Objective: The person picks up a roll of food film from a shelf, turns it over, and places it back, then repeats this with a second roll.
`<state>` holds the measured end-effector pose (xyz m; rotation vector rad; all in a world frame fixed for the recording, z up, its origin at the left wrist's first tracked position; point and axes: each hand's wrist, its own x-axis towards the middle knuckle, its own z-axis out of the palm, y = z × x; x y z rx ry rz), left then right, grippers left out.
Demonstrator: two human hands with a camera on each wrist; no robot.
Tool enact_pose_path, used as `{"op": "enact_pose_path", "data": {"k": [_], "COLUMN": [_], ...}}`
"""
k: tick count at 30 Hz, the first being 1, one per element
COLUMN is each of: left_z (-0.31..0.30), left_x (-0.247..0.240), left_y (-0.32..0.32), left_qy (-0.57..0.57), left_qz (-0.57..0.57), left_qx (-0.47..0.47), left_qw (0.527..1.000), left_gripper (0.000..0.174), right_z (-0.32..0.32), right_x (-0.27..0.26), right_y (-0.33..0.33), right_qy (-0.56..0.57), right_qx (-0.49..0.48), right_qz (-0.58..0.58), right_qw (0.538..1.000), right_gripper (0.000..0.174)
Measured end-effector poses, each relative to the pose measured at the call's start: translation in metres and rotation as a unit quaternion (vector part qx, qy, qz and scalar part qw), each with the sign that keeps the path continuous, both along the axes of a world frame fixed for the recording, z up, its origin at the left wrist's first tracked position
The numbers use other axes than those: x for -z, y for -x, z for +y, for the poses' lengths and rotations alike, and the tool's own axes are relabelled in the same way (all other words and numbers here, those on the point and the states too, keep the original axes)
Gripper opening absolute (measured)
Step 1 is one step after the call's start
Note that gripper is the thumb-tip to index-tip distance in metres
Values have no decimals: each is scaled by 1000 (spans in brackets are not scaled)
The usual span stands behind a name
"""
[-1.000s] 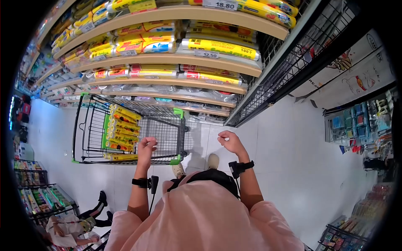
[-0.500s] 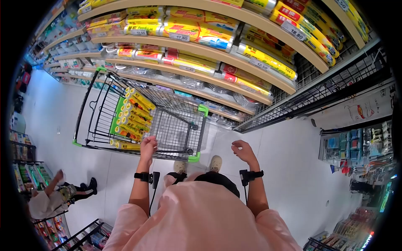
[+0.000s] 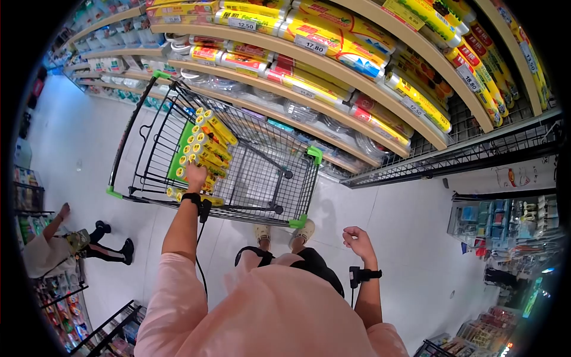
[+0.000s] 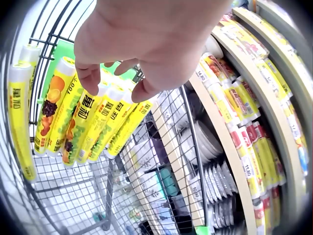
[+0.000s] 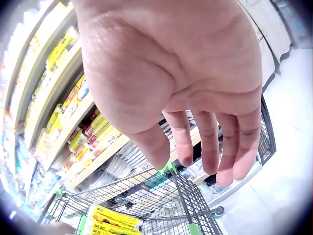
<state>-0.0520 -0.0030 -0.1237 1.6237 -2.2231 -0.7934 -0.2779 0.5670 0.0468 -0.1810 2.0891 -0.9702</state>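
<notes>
My left hand (image 3: 196,177) is at the ends of several yellow rolls of plastic bags (image 3: 215,138) in the shopping cart (image 3: 314,156). In the left wrist view, the bent fingers and thumb of this hand (image 4: 146,44) hang apart over the white-ended rolls (image 4: 83,125), right at their tops. The rolls lean side by side with fruit pictures on their wrappers; one roll (image 4: 20,122) stands apart on the left. My right hand (image 3: 360,244) hangs in the air right of the cart, its fingers loosely bent, with nothing held. Its palm (image 5: 171,63) fills the upper right wrist view.
Shelves (image 3: 357,71) packed with yellow and red rolls and price tags run along the cart's far side. A black wire rack panel (image 3: 452,157) juts out at their right end. Another person (image 3: 59,244) is at the lower left, and a stocked display (image 3: 493,217) stands at right.
My left hand has moved left and forward to the bag rolls in the cart. The right hand has shifted right and nearer my body. The head view has turned, and the cart appears farther right.
</notes>
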Motion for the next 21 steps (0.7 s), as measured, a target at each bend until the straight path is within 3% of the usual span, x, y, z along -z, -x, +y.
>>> {"op": "enact_pose_path", "data": {"k": [4, 7, 8, 10, 14, 15, 19, 21], "left_z": [-19, -21, -29, -13, -2, 4, 6, 6], "left_x": [9, 17, 43, 16, -2, -18, 12, 18], "left_y": [-5, -6, -12, -7, 5, 9, 5, 8], "left_qy": [-62, -52, -42, -82, 1, 17, 36, 28], "left_qz": [-76, -88, -57, -71, -196, -180, -41, -56], "left_qx": [73, 95, 116, 100, 139, 127, 67, 45], "left_qw": [993, 990, 991, 989, 971, 975, 996, 997], "left_gripper": [79, 76, 73, 72, 67, 62, 49, 49], "right_z": [1, 2, 0, -3, 4, 4, 7, 8], "right_x": [-9, -8, -10, -16, -12, -12, -13, -16], "right_y": [-5, -10, -12, -17, -20, -21, -24, -22], "right_qy": [-14, -20, -23, -28, -20, -16, 18, 4], "right_qx": [37, 45, 48, 49, 62, 69, 98, 87], "right_qz": [-12, -10, -15, -26, -16, -8, -3, -12], "right_qw": [999, 999, 998, 998, 998, 997, 995, 996], "right_gripper": [27, 28, 28, 29, 29, 29, 29, 29]}}
